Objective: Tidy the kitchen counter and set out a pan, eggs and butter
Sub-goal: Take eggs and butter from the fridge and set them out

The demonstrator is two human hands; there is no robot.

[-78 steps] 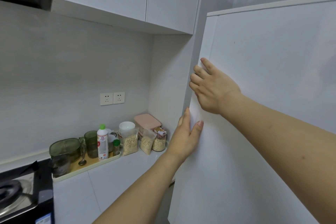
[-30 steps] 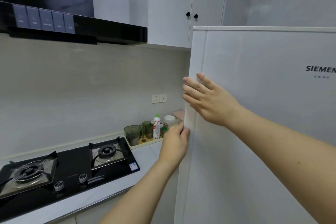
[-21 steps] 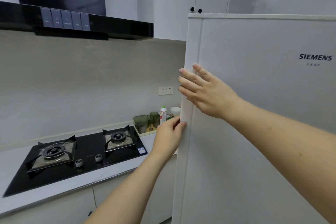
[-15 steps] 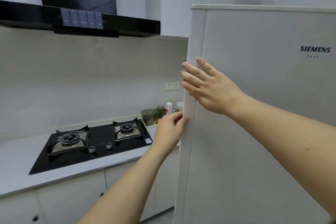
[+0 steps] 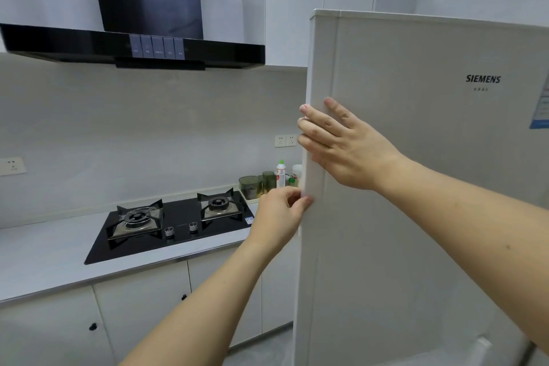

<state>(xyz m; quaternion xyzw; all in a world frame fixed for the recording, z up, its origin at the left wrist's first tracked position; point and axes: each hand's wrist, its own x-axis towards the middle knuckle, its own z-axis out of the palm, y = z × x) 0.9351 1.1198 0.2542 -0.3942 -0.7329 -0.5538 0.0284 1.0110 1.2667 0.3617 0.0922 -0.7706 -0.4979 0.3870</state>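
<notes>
A tall white fridge door [image 5: 416, 187] fills the right half of the view, its left edge facing me. My right hand [image 5: 341, 145] lies flat on the door front, with its fingers reaching the left edge. Lower down, my left hand [image 5: 282, 214] grips that same edge, fingers curled round it and thumb on the front. No pan, eggs or butter are in sight. The inside of the fridge is hidden.
A black two-burner gas hob [image 5: 175, 223] is set in the white counter [image 5: 44, 255]. A tray with green glass jars [image 5: 252, 186] and a white bottle [image 5: 280, 174] stands in the corner by the fridge. A black range hood [image 5: 133, 47] hangs above.
The view has pulled back and to the left, so the whole hob and counter show now. Both hands stay on the fridge door's left edge, with the left fingers curling tighter round it.
</notes>
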